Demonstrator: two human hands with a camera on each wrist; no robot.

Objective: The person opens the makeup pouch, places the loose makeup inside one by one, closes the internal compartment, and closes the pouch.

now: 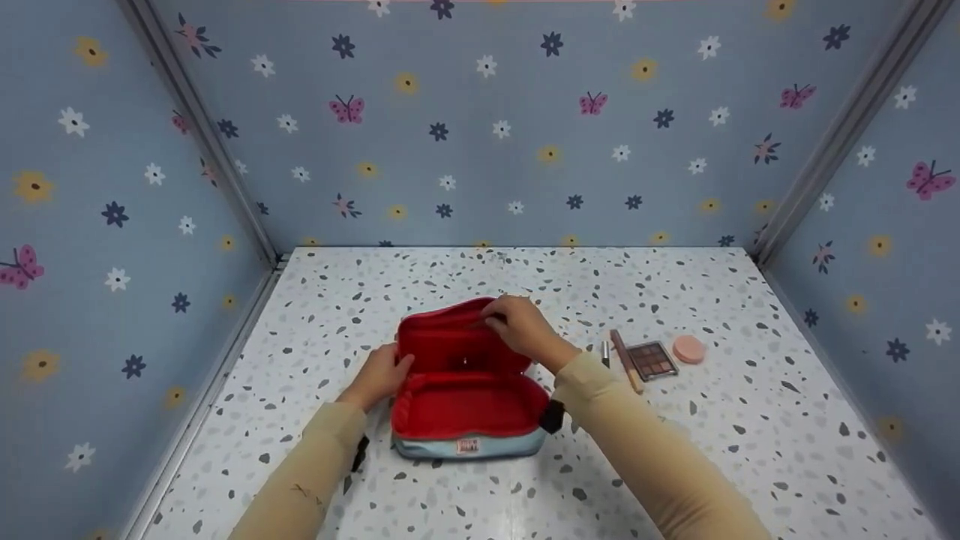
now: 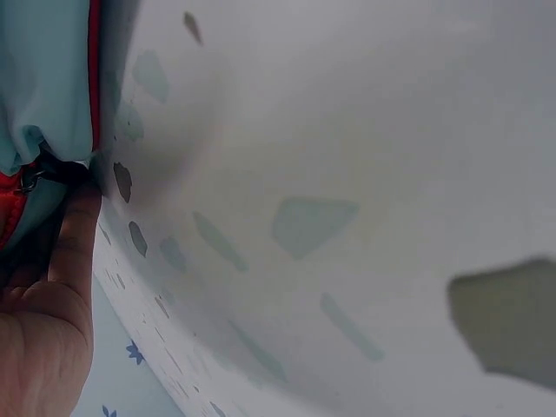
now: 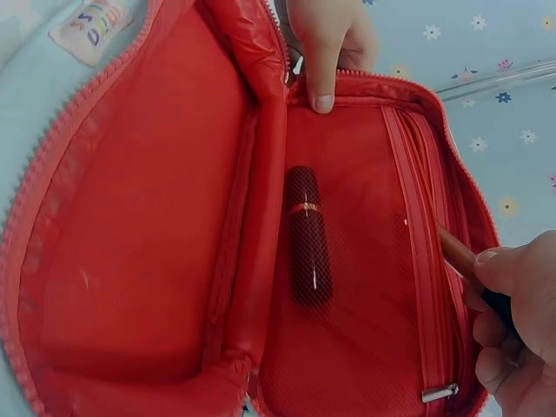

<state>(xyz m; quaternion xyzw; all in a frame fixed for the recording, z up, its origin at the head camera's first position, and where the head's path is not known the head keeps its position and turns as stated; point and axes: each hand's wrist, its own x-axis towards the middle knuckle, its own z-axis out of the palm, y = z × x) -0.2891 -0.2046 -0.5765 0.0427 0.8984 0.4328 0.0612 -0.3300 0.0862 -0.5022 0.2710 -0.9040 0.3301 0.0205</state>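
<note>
A light-blue makeup bag with a red lining lies unzipped on the table, its lid raised at the back. My left hand grips the lid's left side, thumb on the inside. Behind the lid's red mesh lies a dark lipstick tube with a gold band. My right hand pinches a slim brown-and-black stick at the mesh pocket's zipped opening. Its brown end reaches into the opening; the fingers hide part of the black end. The bag's lower compartment shows only bare red lining.
Right of the bag lie a small black-and-silver tube, a long brown stick with a lighter end, an eyeshadow palette and a round pink case. Flower-patterned walls border the speckled table.
</note>
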